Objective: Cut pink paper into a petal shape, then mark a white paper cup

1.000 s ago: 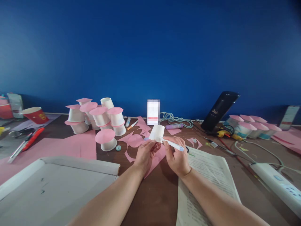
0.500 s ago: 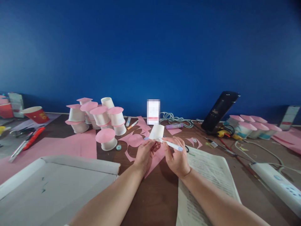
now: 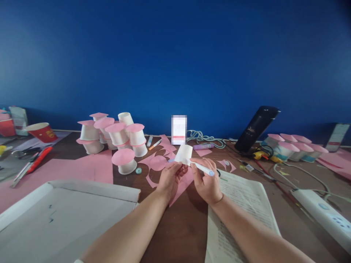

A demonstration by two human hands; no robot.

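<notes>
Near the middle of the head view, my left hand (image 3: 170,179) pinches the lower edge of a small white cup (image 3: 183,154), which is tilted. My right hand (image 3: 206,182) holds a white pen with a pale blue end (image 3: 203,168), its tip end at the cup's lower edge; the tip itself is too small to make out. Pink paper scraps (image 3: 157,163) lie under and behind the hands. To the left stand several white cups topped with pink paper (image 3: 116,137), some stacked. A small teal ring (image 3: 138,171) lies beside the nearest one.
At left are a white sheet (image 3: 82,212), pink paper (image 3: 82,168), a red-handled cutter (image 3: 40,160) and a red cup (image 3: 42,133). At right are a printed sheet (image 3: 246,204), a black cylinder (image 3: 256,128), cables, a power strip (image 3: 323,215) and more pink-topped cups (image 3: 301,149).
The pen and my right hand have shifted very slightly right. The cup has moved a little too, still between my hands.
</notes>
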